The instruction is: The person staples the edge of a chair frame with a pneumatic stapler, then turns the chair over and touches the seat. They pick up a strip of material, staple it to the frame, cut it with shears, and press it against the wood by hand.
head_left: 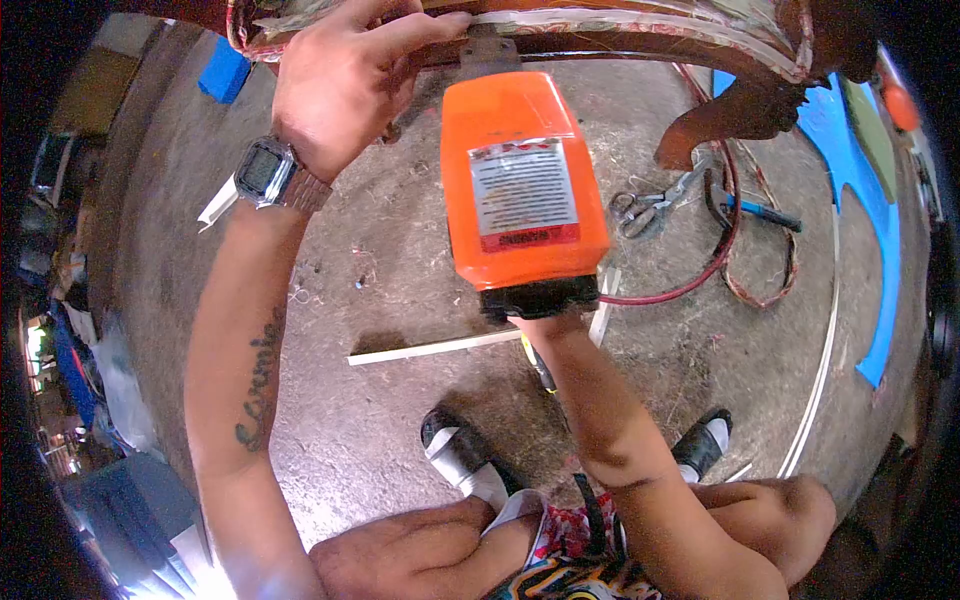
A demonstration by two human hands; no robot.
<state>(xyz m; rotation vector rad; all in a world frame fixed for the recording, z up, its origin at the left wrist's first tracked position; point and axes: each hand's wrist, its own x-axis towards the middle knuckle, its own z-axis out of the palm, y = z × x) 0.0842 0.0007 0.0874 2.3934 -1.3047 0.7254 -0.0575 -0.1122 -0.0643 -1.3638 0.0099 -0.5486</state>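
A large orange staple gun (522,180) with a printed label fills the middle of the view, its metal nose against the edge of a wooden furniture frame (620,48). My right hand (540,325) grips it from below, mostly hidden behind its body; a red hose runs off to the right. My left hand (345,85), with a digital watch on the wrist, is closed over the frame edge. Its finger presses a pale strip (560,18) along patterned fabric, close beside the nose. Some of its fingers are hidden behind the frame.
Scissors (645,212) and a blue-handled hammer (762,212) lie on the concrete floor, near the looping red hose (733,240). Wooden sticks (430,348) lie below the staple gun. A carved furniture leg (725,125) juts down at right. A blue block (223,70) sits far left.
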